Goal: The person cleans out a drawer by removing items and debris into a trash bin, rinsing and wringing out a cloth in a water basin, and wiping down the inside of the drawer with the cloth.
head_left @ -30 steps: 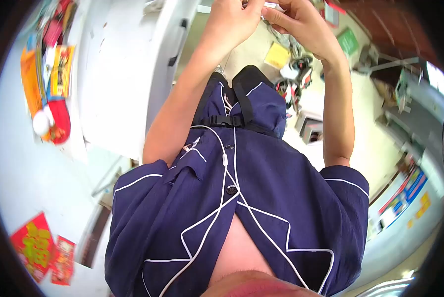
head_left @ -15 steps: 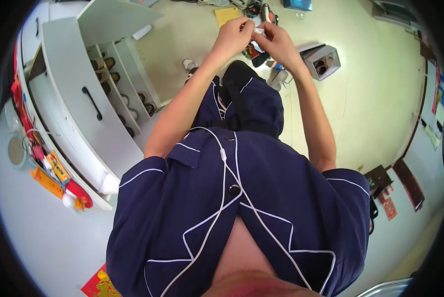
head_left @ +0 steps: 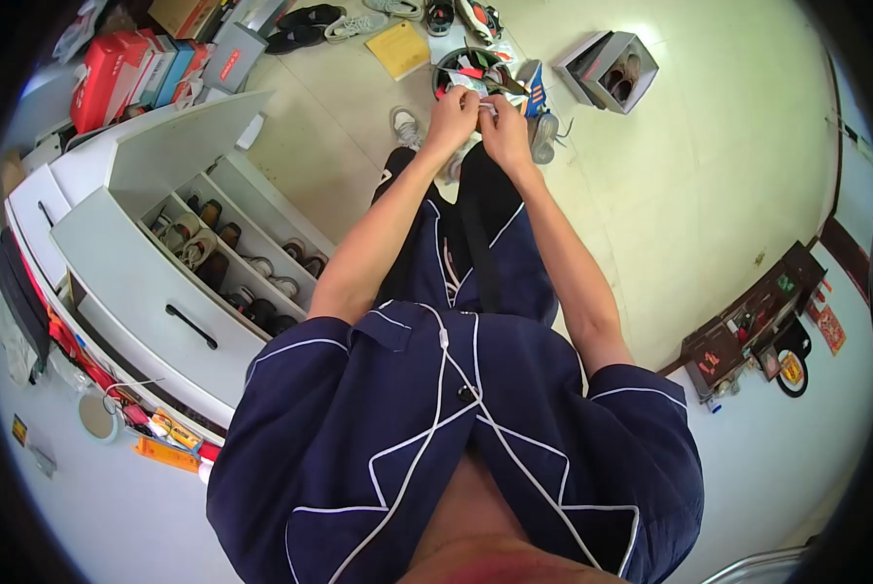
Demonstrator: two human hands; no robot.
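My left hand [head_left: 453, 119] and my right hand [head_left: 504, 134] meet in front of my knees, fingers pinched together. Between the fingertips shows a small white piece [head_left: 486, 105], thin and crumpled-looking; its kind is too small to tell. Just beyond the hands stands a round dark bin [head_left: 439, 78] filled with mixed scraps in red, white and green. A grey sneaker [head_left: 545, 138] and a blue shoe with orange stripes [head_left: 533, 86] lie to the right of the bin.
An open shoe cabinet [head_left: 144, 263] with shoes in its compartments stands on my left. An open shoebox [head_left: 623, 73] holds brown shoes at the upper right. Shoes [head_left: 356, 26] and a yellow envelope [head_left: 397, 51] lie ahead, with stacked boxes [head_left: 115, 78] at the far left.
My view has shifted, bringing the bin and shoeboxes into sight. Both hands have come lower and closer together, and the whitish piece between them shows less.
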